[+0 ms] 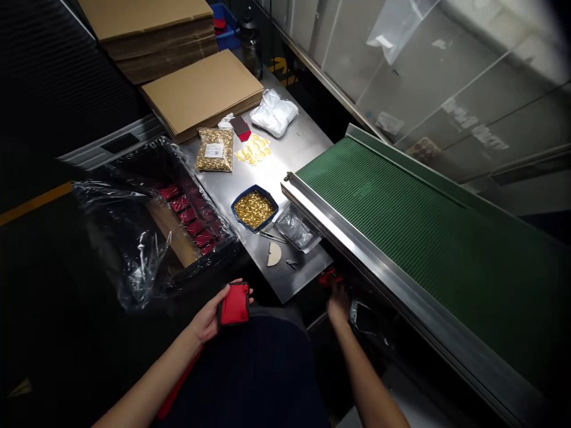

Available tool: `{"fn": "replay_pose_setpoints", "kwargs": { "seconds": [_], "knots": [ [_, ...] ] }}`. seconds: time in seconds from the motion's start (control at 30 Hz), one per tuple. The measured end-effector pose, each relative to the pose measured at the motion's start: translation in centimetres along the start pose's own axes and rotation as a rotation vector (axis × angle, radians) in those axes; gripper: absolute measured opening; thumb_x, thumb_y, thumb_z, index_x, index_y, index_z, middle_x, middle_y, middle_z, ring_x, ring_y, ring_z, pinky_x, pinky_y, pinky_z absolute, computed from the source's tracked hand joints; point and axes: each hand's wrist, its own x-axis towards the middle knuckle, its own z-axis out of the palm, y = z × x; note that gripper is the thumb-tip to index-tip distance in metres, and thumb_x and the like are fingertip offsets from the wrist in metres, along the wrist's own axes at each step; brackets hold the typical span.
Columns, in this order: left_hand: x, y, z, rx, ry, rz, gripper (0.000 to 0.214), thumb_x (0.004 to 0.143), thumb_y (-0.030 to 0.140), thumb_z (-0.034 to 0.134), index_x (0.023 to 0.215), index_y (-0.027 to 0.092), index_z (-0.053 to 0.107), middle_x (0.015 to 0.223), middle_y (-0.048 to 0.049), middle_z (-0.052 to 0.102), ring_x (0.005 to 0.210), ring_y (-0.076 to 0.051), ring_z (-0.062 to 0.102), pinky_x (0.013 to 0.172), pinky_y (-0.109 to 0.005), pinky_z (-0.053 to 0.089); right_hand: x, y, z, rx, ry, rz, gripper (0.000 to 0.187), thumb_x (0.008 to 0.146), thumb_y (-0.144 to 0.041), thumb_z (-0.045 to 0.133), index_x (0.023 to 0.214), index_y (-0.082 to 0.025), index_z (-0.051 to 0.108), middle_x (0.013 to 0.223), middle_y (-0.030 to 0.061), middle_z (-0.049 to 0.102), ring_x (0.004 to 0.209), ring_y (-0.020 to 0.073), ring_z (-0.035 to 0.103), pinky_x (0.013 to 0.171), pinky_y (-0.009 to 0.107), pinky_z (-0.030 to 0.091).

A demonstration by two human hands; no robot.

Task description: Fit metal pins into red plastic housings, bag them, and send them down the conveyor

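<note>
My left hand (209,315) is closed around a flat rectangular red and black case (235,304), held by its edges above my lap. The case's red face is turned up, with small round details at its right corners. My right hand (339,302) is stretched into the shadow under the edge of the green conveyor. At its fingertips is a red piece (329,277) with dark parts, and my fingers appear closed on it, though they are dim. Between the hands, on the metal table (285,285), lie tweezers (272,237) and a pale half-round piece (274,254).
A blue tray (234,208) holds small gold pieces, near a clear bag (303,229). Behind are a bag of gold pieces (214,156), yellow stickers (254,150), a white bag (274,113) and cardboard stacks (203,89). A plastic-lined box (178,261) stands left; the green conveyor (392,238) runs right.
</note>
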Motion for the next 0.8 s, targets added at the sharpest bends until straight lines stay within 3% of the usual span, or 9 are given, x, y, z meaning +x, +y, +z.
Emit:
{"fn": "replay_pose_setpoints", "kwargs": {
  "seconds": [0.13, 0.27, 0.33, 0.4, 0.53, 0.6, 0.67, 0.8],
  "knots": [
    [1.0, -2.9, 0.5, 0.002, 0.074, 0.010, 0.051, 0.095, 0.035, 0.062, 0.141, 0.016, 0.047, 0.125, -0.0206, 0.070, 0.111, -0.033, 0.071, 0.097, -0.047, 0.054, 5.8, 2.2, 1.2, -0.112, -0.122, -0.206, 0.054, 0.091, -0.001, 0.033, 0.139, -0.013, 0.055, 0.126, 0.0258, 0.060, 0.119, 0.0339, 0.054, 0.095, 0.046, 0.040],
    [1.4, -5.7, 0.1, 0.025, 0.160, 0.045, 0.051, 0.094, 0.039, 0.064, 0.137, 0.015, 0.051, 0.126, -0.0220, 0.069, 0.110, -0.035, 0.071, 0.097, -0.048, 0.053, 7.7, 2.9, 2.9, -0.158, -0.213, -0.405, 0.046, 0.094, -0.004, 0.032, 0.134, -0.004, 0.056, 0.125, 0.0328, 0.057, 0.123, 0.0374, 0.048, 0.098, 0.050, 0.034],
    [1.6, -6.9, -0.6, 0.035, 0.192, 0.077, 0.051, 0.093, 0.039, 0.066, 0.135, 0.016, 0.052, 0.125, -0.0208, 0.069, 0.110, -0.034, 0.071, 0.097, -0.046, 0.054, 6.7, 3.2, 3.0, -0.171, -0.282, -0.508, 0.041, 0.092, -0.004, 0.039, 0.128, -0.006, 0.059, 0.122, 0.0300, 0.060, 0.121, 0.0358, 0.049, 0.097, 0.047, 0.036],
    [1.9, -8.0, -1.5, 0.043, 0.227, 0.115, 0.051, 0.091, 0.037, 0.069, 0.135, 0.018, 0.053, 0.121, -0.0184, 0.071, 0.106, -0.032, 0.073, 0.093, -0.044, 0.056, 4.8, 3.2, 2.5, -0.177, -0.389, -0.629, 0.035, 0.087, -0.005, 0.050, 0.118, -0.013, 0.065, 0.114, 0.0205, 0.065, 0.112, 0.0301, 0.056, 0.093, 0.039, 0.040],
    [2.5, -10.4, -4.0, 0.036, 0.317, 0.194, 0.052, 0.086, 0.029, 0.075, 0.133, 0.021, 0.056, 0.111, -0.0116, 0.076, 0.092, -0.024, 0.076, 0.086, -0.036, 0.059, 0.6, 2.3, -0.7, -0.169, -0.596, -0.884, 0.024, 0.082, -0.014, 0.059, 0.103, -0.023, 0.066, 0.114, 0.0073, 0.065, 0.103, 0.0204, 0.061, 0.084, 0.026, 0.044],
    [2.6, -11.8, -5.3, 0.025, 0.355, 0.224, 0.053, 0.084, 0.026, 0.077, 0.132, 0.021, 0.057, 0.110, -0.0104, 0.076, 0.092, -0.022, 0.076, 0.087, -0.033, 0.059, -1.0, 1.2, -2.6, -0.169, -0.656, -0.982, 0.021, 0.083, -0.018, 0.058, 0.102, -0.023, 0.065, 0.115, 0.0065, 0.066, 0.105, 0.0203, 0.062, 0.087, 0.025, 0.044],
    [2.6, -13.3, -6.4, 0.015, 0.386, 0.241, 0.055, 0.083, 0.024, 0.078, 0.133, 0.020, 0.057, 0.111, -0.0110, 0.076, 0.093, -0.022, 0.075, 0.087, -0.034, 0.060, -2.2, -0.4, -3.9, -0.197, -0.713, -1.035, 0.017, 0.086, -0.024, 0.057, 0.101, -0.021, 0.065, 0.102, 0.0074, 0.070, 0.098, 0.0226, 0.066, 0.087, 0.028, 0.045],
    [2.4, -16.2, -8.4, -0.007, 0.441, 0.262, 0.061, 0.084, 0.024, 0.077, 0.139, 0.019, 0.052, 0.113, -0.0120, 0.076, 0.094, -0.023, 0.075, 0.086, -0.037, 0.061, -4.6, -4.0, -4.3, -0.327, -0.790, -1.010, 0.021, 0.083, -0.034, 0.063, 0.093, -0.016, 0.069, 0.087, 0.0136, 0.073, 0.083, 0.0288, 0.071, 0.075, 0.033, 0.048]
  ]
}}
